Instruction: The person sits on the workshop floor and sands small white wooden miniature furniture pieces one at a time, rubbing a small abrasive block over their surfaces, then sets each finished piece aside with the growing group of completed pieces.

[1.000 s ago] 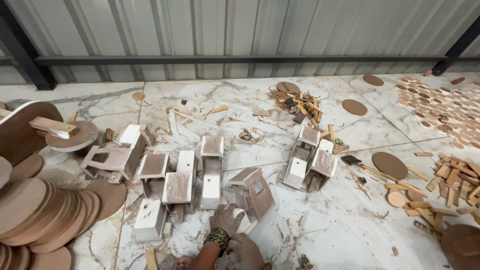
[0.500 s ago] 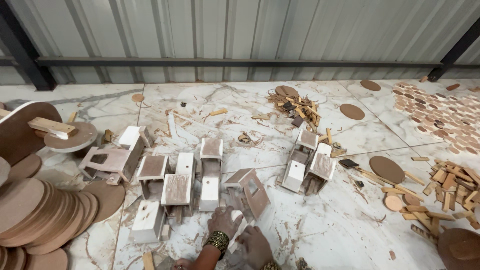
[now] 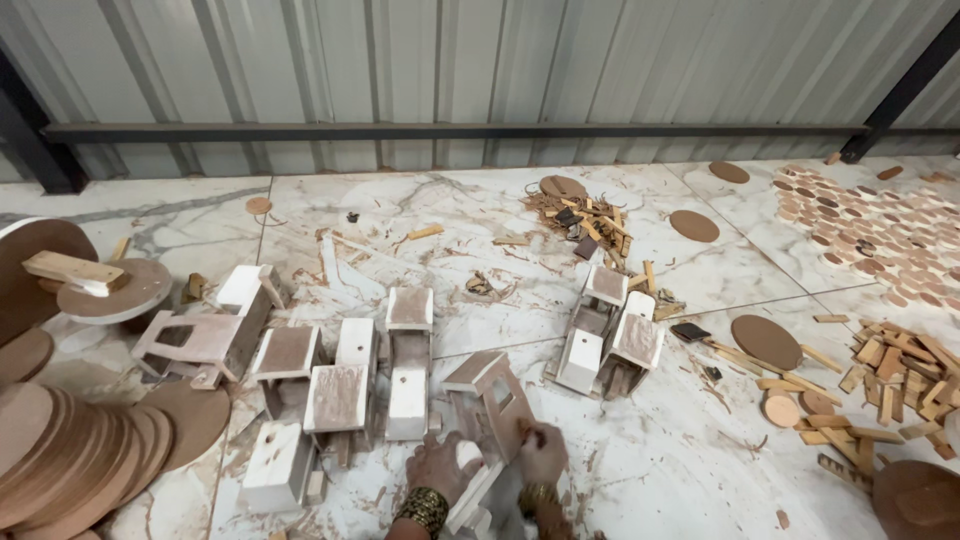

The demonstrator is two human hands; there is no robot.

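Both hands grip one white-painted wooden birdhouse: left hand clasps its lower end, right hand pinches its side; long axis toward twelve o'clock.

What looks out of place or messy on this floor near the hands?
The small white birdhouses lie tipped on their sides, not upright. Wood scraps and shavings are scattered loosely over the marble floor. Both hands, left hand and right hand, hold one tilted birdhouse.
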